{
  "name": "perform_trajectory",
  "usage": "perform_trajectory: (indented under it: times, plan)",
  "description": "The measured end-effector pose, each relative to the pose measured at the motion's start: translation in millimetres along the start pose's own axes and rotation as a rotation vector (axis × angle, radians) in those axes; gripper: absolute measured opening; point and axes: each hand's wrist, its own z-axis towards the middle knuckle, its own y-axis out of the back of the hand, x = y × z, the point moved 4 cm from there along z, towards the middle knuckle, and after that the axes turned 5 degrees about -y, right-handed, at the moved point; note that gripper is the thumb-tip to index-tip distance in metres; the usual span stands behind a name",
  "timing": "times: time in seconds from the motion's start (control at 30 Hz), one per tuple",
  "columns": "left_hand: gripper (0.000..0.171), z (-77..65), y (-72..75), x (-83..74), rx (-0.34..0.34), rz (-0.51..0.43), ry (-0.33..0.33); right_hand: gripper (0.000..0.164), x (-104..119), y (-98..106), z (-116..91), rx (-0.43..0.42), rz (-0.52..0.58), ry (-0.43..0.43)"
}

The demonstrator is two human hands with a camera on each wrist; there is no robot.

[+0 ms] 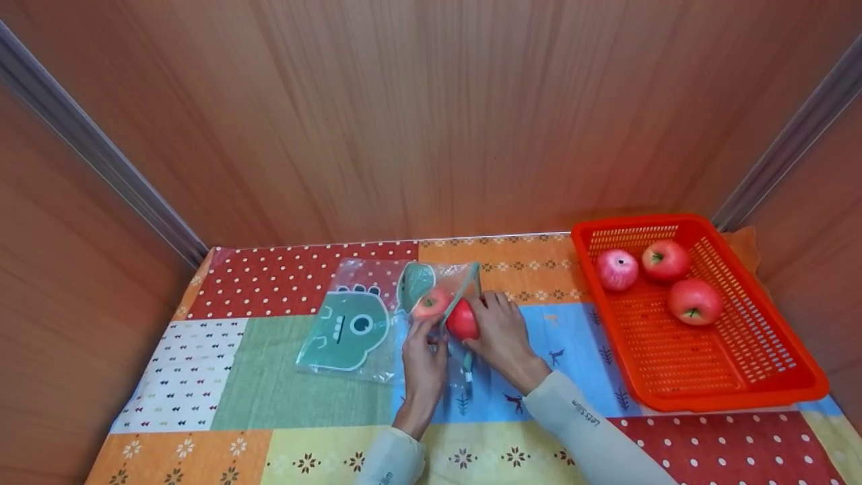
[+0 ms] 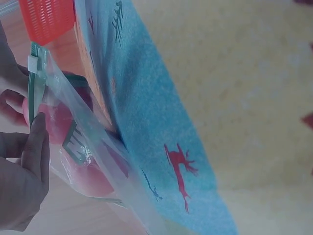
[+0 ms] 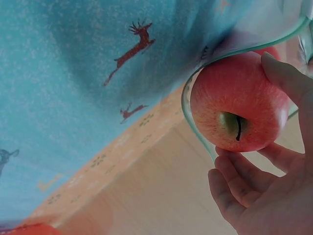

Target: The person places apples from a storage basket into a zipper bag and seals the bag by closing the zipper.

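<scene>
A clear zip bag (image 1: 353,330) with a green dinosaur print lies on the cloth, its mouth facing right. Inside it sits a red apple (image 1: 432,304). My left hand (image 1: 424,364) pinches the near edge of the bag's mouth between thumb and fingers. At the opening, my right hand (image 1: 502,333) grips a second red apple (image 3: 239,103) with thumb on one side and fingertips on the other. The bag's green rim curves around that apple in the right wrist view. A white zip slider (image 2: 33,63) shows at the end of the green strip in the left wrist view.
To the right stands an orange plastic basket (image 1: 680,397) holding three red apples (image 1: 695,302). A patchwork cloth (image 1: 289,397) covers the table. Wood-grain panels (image 1: 404,121) rise behind and at both sides.
</scene>
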Motion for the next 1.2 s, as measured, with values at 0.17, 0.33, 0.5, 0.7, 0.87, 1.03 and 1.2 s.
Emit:
perform_trajectory:
  times: [0.17,0.33,0.5,0.7,0.87,1.03,1.2]
  plan:
    - [0.044,-0.9,0.0,0.4,-0.003,0.012,-0.002,0.079,1.5,-5.4,0.4,0.000,-0.011,0.010]
    - [0.046,-1.9,0.5,0.9,-0.005,0.030,-0.020,0.081,5.5,-8.1,1.1,-0.013,-0.022,0.020]
    - [0.046,-1.8,1.1,0.4,-0.014,0.017,-0.023,0.081,8.8,-13.2,1.9,0.007,-0.047,0.023]
    - [0.044,-0.8,2.9,-0.1,-0.037,0.025,-0.023,0.082,10.6,-18.5,2.7,0.044,-0.049,0.024]
    - [0.041,-0.4,3.7,-0.1,-0.049,0.036,-0.030,0.088,10.8,-19.6,3.6,0.045,-0.012,0.015]
    - [0.042,0.4,3.5,0.5,-0.046,0.040,-0.016,0.086,10.7,-21.6,1.4,0.032,-0.016,0.024]
    - [0.043,0.4,3.8,-0.2,-0.047,0.023,-0.003,0.086,11.3,-22.9,0.6,0.031,-0.005,0.061]
